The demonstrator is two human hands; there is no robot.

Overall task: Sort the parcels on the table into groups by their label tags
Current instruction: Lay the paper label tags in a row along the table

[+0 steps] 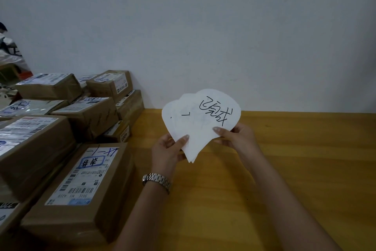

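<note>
Parcels point(67, 120): brown taped cardboard boxes are lying piled at the left of the counter point(295, 169), the far ones resting against the wall point(203, 26), all well apart from both hands.
Parcel look: white printed shipping labels with barcodes are showing on the tops; several are carrying a blue-framed stamp with handwriting inside.
Nearest parcel point(81, 185): it is lying flat at the front of the pile, its stamped tag point(92, 162) facing up and reading clearly.
Paper sheets point(203, 124): several white sheets are being held fanned out above the counter, the front 1 showing black handwritten characters.
Left grip point(168, 150): it is pinching the lower left of the fan, thumb pressing on the front; a metal watch point(156, 181) is sitting on that wrist.
Right grip point(234, 136): it is pinching the lower right edge of the front sheet, thumb on top.
Step in hand: the person is probably leafing through group signs before laying them out; sorting is looking not yet begun.
Doing it well: I am judging it best to be sliding 1 sheet at a time with the thumb, reading each fully, then placing the signs well apart on the bare yellow wood so each group is getting its own room.
</note>
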